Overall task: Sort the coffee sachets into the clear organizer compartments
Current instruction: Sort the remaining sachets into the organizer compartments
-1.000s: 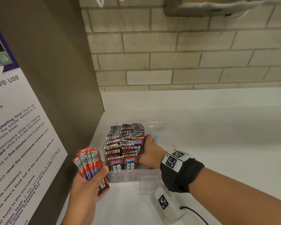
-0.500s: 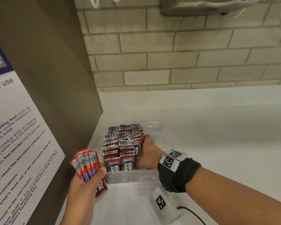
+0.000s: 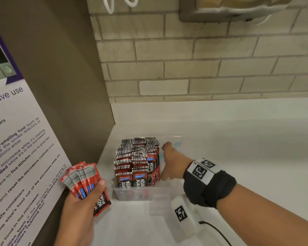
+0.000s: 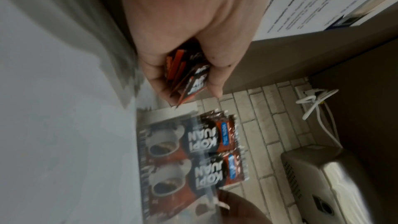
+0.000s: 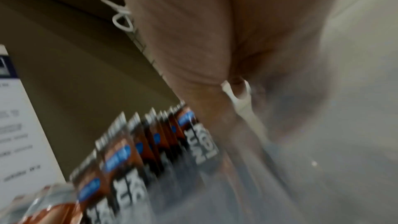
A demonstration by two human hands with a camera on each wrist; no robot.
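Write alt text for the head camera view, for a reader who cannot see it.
A person's left hand grips a fanned bundle of red coffee sachets beside a clear organizer packed with upright sachets, while the right hand reaches into the organizer against their right side. It sits on a white counter in the corner of a brick wall.

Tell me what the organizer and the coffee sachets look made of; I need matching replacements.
The organizer looks like clear, glossy hard plastic: the packed sachets show through its front wall and its rim catches glare. The sachets, like the bunch gripped by the left hand, look like printed foil-laminate film, judging by their shiny faces and crimped, serrated top seals. The right hand rests inside the organizer beside the stack.
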